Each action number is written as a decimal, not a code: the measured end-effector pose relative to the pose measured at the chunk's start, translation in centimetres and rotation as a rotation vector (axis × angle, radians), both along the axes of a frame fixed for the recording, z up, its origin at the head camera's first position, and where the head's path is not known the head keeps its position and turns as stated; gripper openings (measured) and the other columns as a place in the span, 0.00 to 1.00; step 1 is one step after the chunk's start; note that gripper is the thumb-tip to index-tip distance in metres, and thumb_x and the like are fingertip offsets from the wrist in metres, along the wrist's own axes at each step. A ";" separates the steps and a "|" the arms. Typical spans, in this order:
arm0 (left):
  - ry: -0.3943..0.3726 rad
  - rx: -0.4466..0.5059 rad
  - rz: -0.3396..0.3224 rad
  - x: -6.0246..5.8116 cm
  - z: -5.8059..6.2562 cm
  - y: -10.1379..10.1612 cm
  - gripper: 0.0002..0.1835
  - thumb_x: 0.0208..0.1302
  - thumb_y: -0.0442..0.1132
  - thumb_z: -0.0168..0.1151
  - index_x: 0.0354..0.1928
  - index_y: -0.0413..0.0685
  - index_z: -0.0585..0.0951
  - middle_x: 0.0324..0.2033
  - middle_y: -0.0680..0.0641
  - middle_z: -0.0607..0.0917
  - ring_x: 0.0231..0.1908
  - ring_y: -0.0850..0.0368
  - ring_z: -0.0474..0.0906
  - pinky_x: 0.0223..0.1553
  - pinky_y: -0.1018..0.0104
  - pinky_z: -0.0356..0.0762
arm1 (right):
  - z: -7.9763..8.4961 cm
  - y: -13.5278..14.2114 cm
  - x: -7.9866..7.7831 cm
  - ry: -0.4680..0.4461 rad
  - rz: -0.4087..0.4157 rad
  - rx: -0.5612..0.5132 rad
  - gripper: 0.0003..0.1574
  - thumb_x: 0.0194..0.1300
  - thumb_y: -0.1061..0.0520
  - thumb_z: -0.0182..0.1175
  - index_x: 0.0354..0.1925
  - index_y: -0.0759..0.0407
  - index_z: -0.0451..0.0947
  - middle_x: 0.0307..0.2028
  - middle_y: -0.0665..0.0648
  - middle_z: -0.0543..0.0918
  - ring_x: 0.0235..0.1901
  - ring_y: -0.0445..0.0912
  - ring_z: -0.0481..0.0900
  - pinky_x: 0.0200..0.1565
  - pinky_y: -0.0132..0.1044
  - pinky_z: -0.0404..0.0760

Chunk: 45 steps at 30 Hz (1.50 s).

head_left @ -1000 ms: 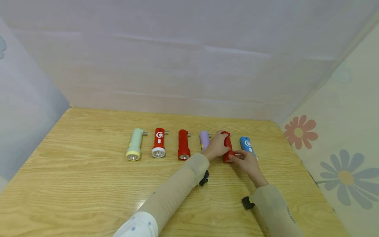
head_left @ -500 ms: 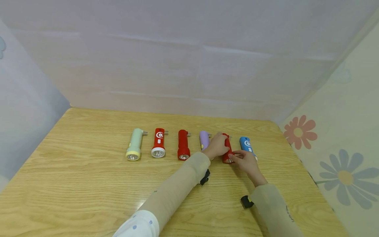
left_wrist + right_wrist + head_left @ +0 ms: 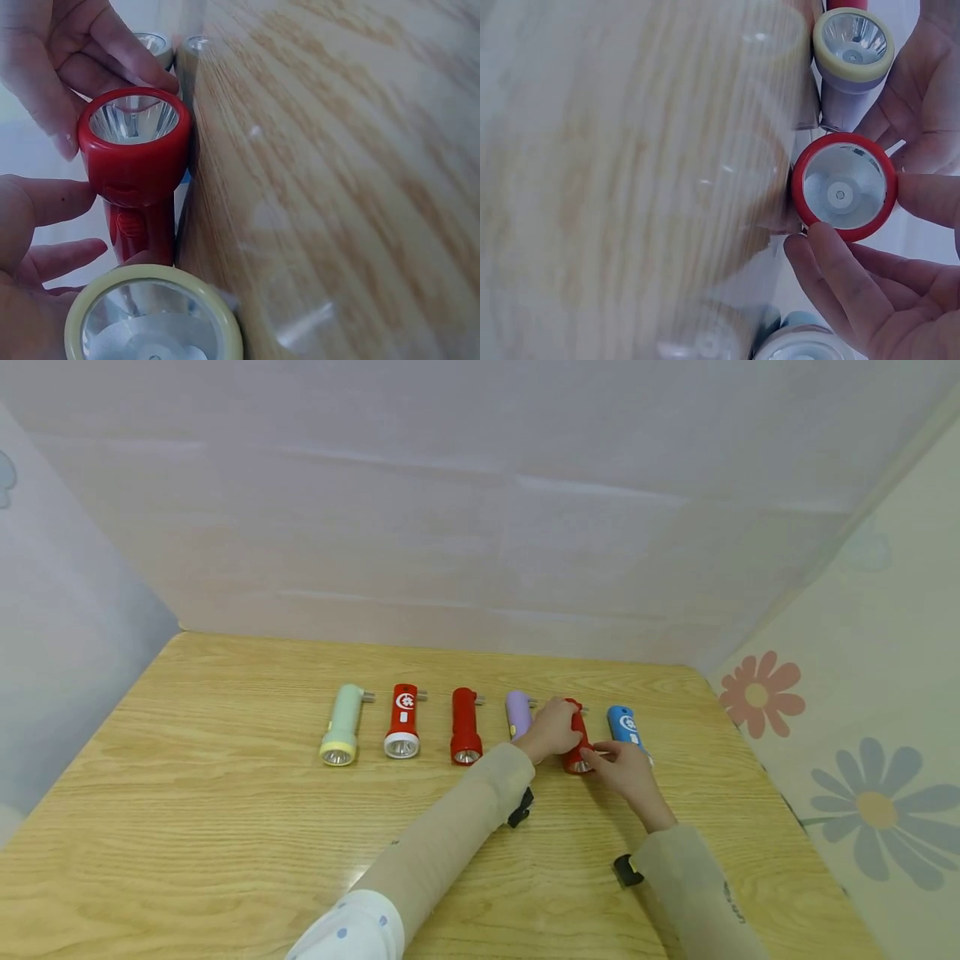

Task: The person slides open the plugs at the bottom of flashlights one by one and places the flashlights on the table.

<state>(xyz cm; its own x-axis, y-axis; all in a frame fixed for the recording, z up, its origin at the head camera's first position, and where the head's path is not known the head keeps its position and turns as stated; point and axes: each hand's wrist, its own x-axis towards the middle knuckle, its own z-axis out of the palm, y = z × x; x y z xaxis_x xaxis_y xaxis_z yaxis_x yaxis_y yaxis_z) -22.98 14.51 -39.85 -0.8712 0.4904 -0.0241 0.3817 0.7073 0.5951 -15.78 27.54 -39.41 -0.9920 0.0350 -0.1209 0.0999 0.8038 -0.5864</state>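
Observation:
A red flashlight point(image 3: 578, 743) lies on the table between my two hands, its lens facing me. My left hand point(image 3: 552, 730) holds its tail half, with the fingers partly hidden behind the arm. With thumb and fingers my right hand point(image 3: 624, 770) pinches the rim of its head; the right wrist view shows this grip around the red rim point(image 3: 804, 199). Just left of the held one lies a purple flashlight point(image 3: 517, 713), partly covered by my left hand, its pale yellow rim point(image 3: 79, 326) close in the left wrist view. A blue flashlight point(image 3: 626, 727) lies beside my right hand.
Farther left in the same row lie another red flashlight point(image 3: 465, 727), a red and white flashlight point(image 3: 402, 721) and a mint green flashlight point(image 3: 342, 725). Metal plug prongs stick out near their tails. Behind the wooden table point(image 3: 225, 827) stands a pale wall covering point(image 3: 450, 527).
The held red flashlight has tipped slightly, its tail end shifting toward me, and its lens has come into view. Both hands keep nearly the same place on it.

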 end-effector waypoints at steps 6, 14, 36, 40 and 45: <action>0.002 0.004 -0.012 0.2 0.3 0.1 0.15 0.61 0.38 0.57 0.49 0.41 0.78 0.49 0.45 0.76 0.48 0.56 0.70 0.41 0.70 0.72 | 0.1 0.6 0.3 0.045 -0.001 0.021 0.27 0.64 0.50 0.56 0.49 0.74 0.74 0.39 0.69 0.82 0.40 0.58 0.80 0.38 0.45 0.79; 0.061 0.024 0.012 0.3 0.5 0.4 0.21 0.61 0.42 0.57 0.56 0.42 0.75 0.52 0.46 0.76 0.53 0.56 0.70 0.51 0.70 0.69 | 0.8 1.8 1.4 0.144 -0.017 -0.041 0.23 0.64 0.54 0.57 0.46 0.74 0.76 0.34 0.66 0.83 0.33 0.54 0.82 0.32 0.37 0.79; -0.033 0.163 -0.068 -1.4 1.4 5.1 0.22 0.64 0.40 0.53 0.60 0.43 0.71 0.57 0.47 0.74 0.58 0.54 0.68 0.53 0.67 0.69 | 0.5 5.3 3.3 0.069 -0.215 -0.218 0.21 0.64 0.54 0.57 0.43 0.75 0.73 0.28 0.67 0.82 0.24 0.51 0.83 0.30 0.39 0.81; -0.082 0.117 -0.073 -2.1 1.7 5.6 0.23 0.64 0.39 0.52 0.61 0.42 0.70 0.58 0.48 0.73 0.56 0.56 0.70 0.49 0.68 0.71 | 0.4 5.6 3.2 0.040 -0.232 -0.178 0.26 0.64 0.50 0.57 0.45 0.74 0.73 0.31 0.68 0.82 0.24 0.51 0.83 0.29 0.38 0.81; -0.087 -0.020 -0.120 -3.2 2.0 6.4 0.25 0.66 0.43 0.53 0.63 0.43 0.68 0.58 0.49 0.73 0.57 0.57 0.69 0.51 0.69 0.70 | 0.5 5.9 3.1 -0.030 -0.250 -0.130 0.34 0.64 0.44 0.55 0.49 0.76 0.69 0.33 0.70 0.82 0.24 0.50 0.83 0.29 0.40 0.81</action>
